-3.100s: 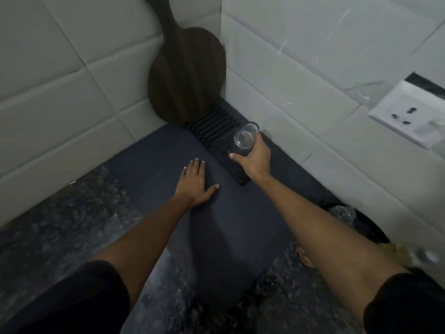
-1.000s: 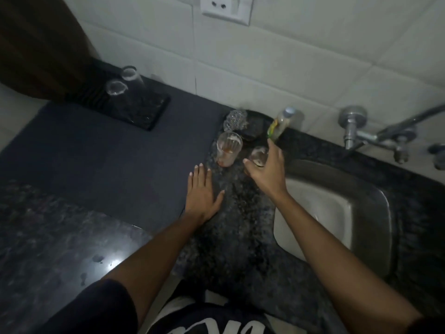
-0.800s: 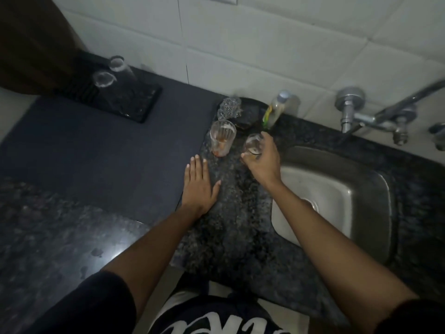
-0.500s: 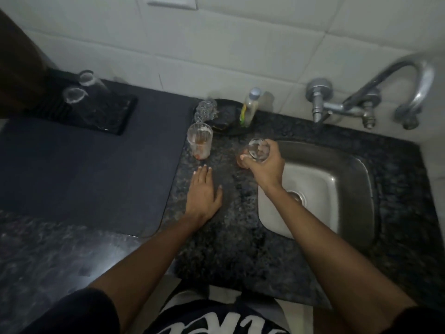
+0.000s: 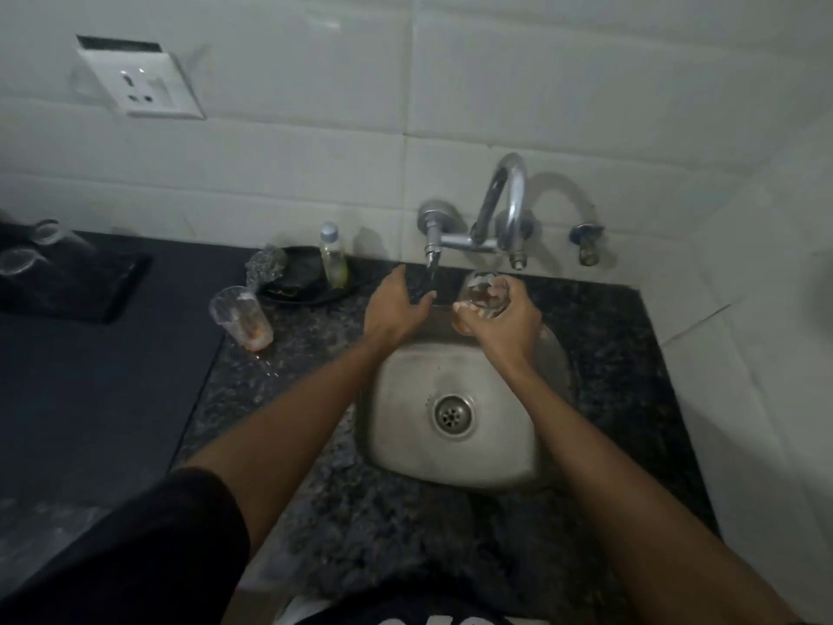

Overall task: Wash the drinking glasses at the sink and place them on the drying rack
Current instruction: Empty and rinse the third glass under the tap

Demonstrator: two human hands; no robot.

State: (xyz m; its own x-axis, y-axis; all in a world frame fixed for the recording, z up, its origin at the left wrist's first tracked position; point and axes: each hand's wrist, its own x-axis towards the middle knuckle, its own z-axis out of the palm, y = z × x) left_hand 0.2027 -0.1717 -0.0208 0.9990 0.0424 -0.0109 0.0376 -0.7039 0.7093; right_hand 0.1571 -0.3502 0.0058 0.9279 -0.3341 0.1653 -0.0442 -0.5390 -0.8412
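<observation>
My right hand (image 5: 502, 324) grips a clear drinking glass (image 5: 484, 294) with brownish residue, held over the back edge of the steel sink (image 5: 455, 457), just right of the tap's handle. My left hand (image 5: 392, 304) hovers with fingers apart beside the dark lever (image 5: 432, 275) of the chrome tap (image 5: 500, 205); I cannot tell whether it touches it. A second dirty glass (image 5: 243, 318) stands on the granite counter to the left. Two clean glasses (image 5: 27, 248) sit upside down on the black drying rack (image 5: 90, 290) at the far left.
A small soap bottle (image 5: 332, 254) and a black dish (image 5: 299, 281) with a crumpled scrubber (image 5: 263, 266) stand at the wall behind the dirty glass. A dark mat (image 5: 99, 390) covers the counter on the left. A wall socket (image 5: 139, 85) is above.
My right hand has carried the glass from the counter over to the sink under the tap. My left hand has lifted off the counter and moved up to the tap lever.
</observation>
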